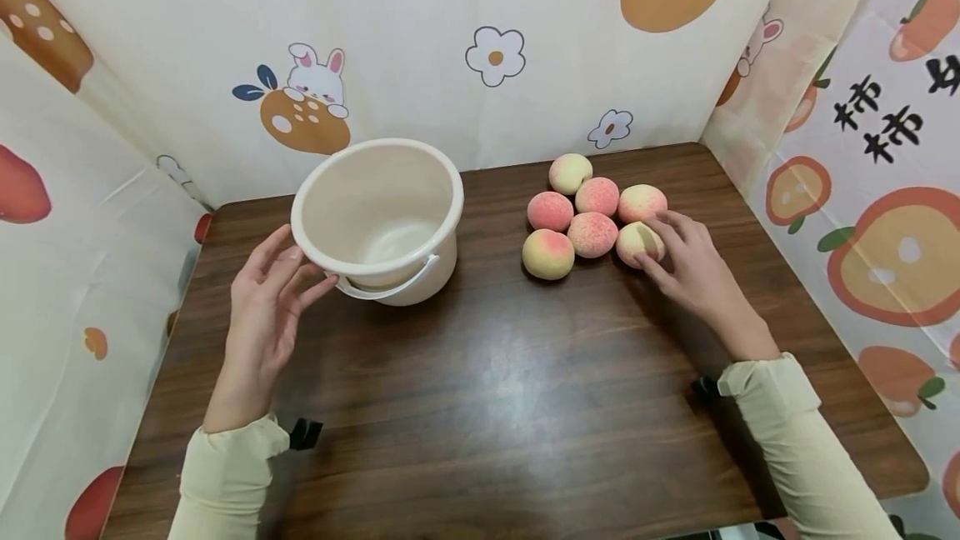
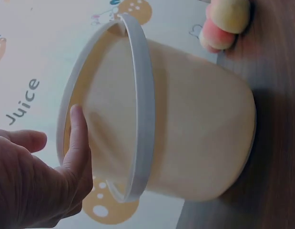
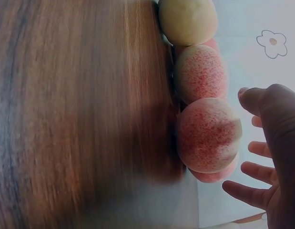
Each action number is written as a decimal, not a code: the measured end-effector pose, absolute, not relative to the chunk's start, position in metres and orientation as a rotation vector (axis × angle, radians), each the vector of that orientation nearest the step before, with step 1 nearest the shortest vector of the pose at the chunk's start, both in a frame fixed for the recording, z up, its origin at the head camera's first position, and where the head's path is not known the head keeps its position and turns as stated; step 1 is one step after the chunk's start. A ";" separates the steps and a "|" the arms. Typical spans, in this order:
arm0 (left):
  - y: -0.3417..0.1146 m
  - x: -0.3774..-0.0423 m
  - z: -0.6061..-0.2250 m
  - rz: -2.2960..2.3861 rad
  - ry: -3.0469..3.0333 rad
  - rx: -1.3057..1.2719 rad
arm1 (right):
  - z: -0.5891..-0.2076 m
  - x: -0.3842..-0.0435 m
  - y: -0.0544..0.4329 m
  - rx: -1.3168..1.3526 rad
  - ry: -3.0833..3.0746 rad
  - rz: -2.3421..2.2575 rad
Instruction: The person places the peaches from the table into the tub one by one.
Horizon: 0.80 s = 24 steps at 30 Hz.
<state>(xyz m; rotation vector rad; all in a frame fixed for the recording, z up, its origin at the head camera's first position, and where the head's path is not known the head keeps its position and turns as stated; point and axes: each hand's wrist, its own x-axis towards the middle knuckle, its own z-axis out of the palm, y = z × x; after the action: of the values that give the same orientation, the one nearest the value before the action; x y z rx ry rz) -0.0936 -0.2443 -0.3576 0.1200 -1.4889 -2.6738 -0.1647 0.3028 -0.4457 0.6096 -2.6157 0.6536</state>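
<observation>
Seven peaches [image 1: 593, 235] lie close together on the bench, to the right of the bucket [image 1: 378, 198], well apart from it. Two reddish-cheeked ones sit nearest the bucket; a pale one is on the cluster's near edge, on the side away from the bucket. Over that pale peach is the right hand [image 1: 693, 269], its grip wide, fingers and thumb spread and closed round nothing; whether a fingertip touches the fruit I cannot tell. At the bucket's left rim is the left hand [image 1: 262, 307], its grip also wide, fingers spread; contact with the rim is unclear. The handle [image 1: 390, 292] hangs down the bucket's near side. Both sleeves [image 1: 787, 415] are pale, reaching in from nearer than the bucket. Bucket and fruit stand on the dark wooden bench [image 1: 480, 407]. Behind the bucket hangs cloth [image 1: 420, 48] printed with rabbits and flowers.
</observation>
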 end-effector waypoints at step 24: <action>-0.237 -0.099 -0.357 -2.644 -1.420 0.247 | -0.461 -0.177 0.292 0.613 -2.683 0.654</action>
<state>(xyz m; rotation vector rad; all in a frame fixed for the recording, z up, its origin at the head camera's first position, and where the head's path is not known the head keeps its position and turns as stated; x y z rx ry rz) -0.0989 -0.2366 -0.3574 0.2475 -1.4198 -2.6442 -0.1774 0.2920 -0.4607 0.6126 -2.6835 0.6535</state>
